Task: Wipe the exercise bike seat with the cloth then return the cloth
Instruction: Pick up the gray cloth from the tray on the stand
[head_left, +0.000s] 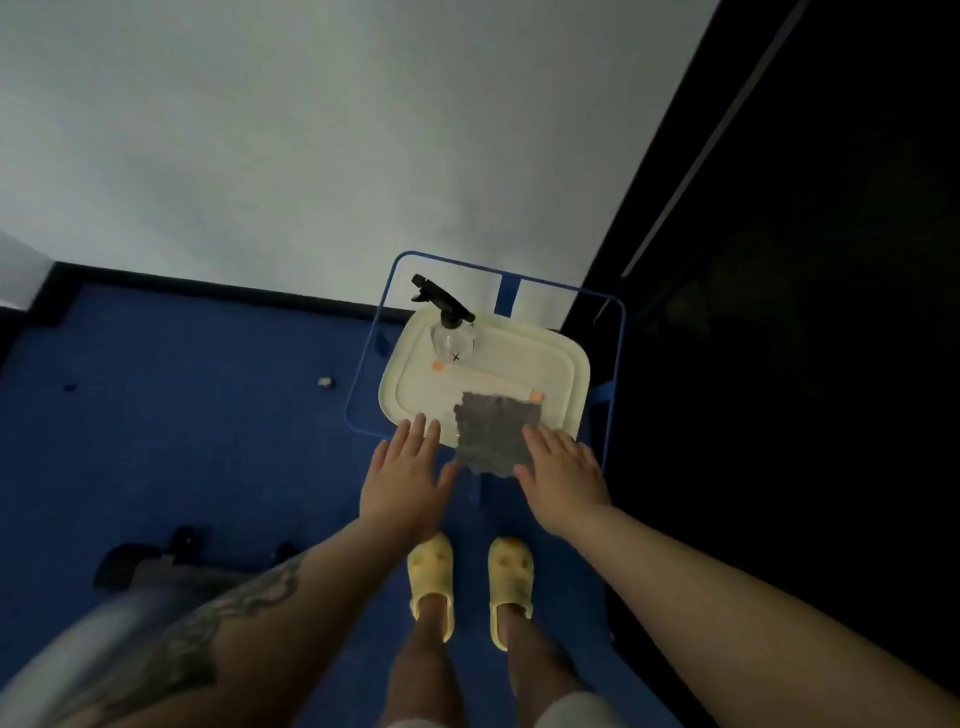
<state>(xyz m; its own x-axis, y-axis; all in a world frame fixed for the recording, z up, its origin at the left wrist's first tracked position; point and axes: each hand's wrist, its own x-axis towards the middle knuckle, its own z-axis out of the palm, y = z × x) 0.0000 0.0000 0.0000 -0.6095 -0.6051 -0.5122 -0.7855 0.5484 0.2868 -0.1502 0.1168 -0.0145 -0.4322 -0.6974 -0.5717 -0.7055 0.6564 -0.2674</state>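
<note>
Grey square microfibre cloth (496, 434) is lying soft and light at 5 o'clock on cream plastic tray (571, 364), overhanging; both hands' grips spread, right hand (563, 475) touching its edge, left hand (402, 475) beside it; pinching overhanging corner looks easiest.

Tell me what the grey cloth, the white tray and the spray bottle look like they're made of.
Cloth: soft napped fabric, likely microfibre, with limp ragged edges. Tray: smooth cream plastic, judging by its moulded rounded rim. Spray bottle: clear see-through body, probably plastic, with a matte black trigger head.
</note>
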